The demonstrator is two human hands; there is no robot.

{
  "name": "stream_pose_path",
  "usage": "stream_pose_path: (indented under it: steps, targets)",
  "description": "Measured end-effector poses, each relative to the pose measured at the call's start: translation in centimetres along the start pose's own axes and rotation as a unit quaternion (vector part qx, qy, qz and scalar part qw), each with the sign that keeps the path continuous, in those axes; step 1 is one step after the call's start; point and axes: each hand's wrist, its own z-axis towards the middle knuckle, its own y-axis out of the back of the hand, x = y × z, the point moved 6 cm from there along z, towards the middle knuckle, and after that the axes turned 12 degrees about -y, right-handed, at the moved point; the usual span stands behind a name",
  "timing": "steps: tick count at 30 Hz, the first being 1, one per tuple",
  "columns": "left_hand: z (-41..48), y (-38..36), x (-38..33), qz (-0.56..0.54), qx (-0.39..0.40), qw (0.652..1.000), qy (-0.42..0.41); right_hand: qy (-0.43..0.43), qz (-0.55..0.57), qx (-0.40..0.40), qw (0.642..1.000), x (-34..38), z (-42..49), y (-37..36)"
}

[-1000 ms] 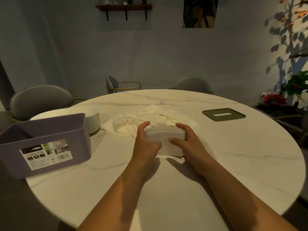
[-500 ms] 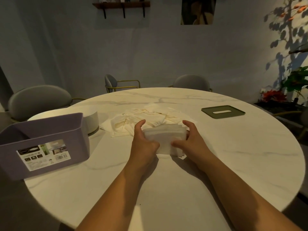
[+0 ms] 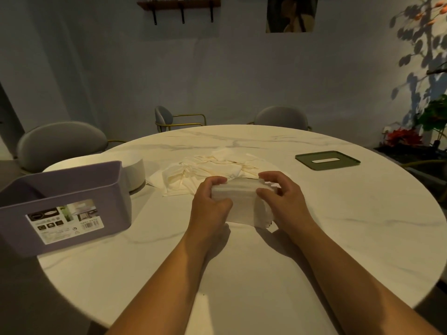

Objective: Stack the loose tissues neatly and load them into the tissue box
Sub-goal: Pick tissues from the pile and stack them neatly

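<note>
Right hand (image 3: 284,200) has pulled its fingers (image 3: 269,176) in from the far corner since half a second back, and they now curl over the right end of the tissue stack (image 3: 239,201). Left hand (image 3: 209,206) grips the left end, thumb on the near face, fingers hooked over the top. One stack, at the centre of the worktop (image 3: 242,274); one loose tissue pile (image 3: 208,169) just beyond at 12 o'clock; one purple tissue box (image 3: 72,187) at 9 o'clock; one green lid (image 3: 307,159) at 2 o'clock

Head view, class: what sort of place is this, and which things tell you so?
Probably a home dining room: a round marble-look table, padded chairs around it, and a wall shelf beside a picture.
</note>
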Motion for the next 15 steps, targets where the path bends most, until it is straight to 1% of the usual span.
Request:
stream_pose_path:
  steps: [4,10,12,15]
  targets:
    - [-0.1,0.1,0.4,-0.014,-0.010,0.999,0.027,0.009,-0.006,-0.006,1.000,-0.1,0.2,0.0]
    - [0.1,0.2,0.5,-0.023,-0.018,0.999,0.030,-0.009,0.001,-0.015,1.000,-0.3,0.6,0.3]
    - [0.1,0.4,0.4,-0.014,-0.020,1.000,0.014,-0.037,0.031,-0.025,0.998,-0.7,0.8,0.6]
    - [0.4,0.8,-0.1,0.026,-0.029,0.999,-0.029,-0.110,0.099,-0.035,0.988,-1.4,1.2,1.2]
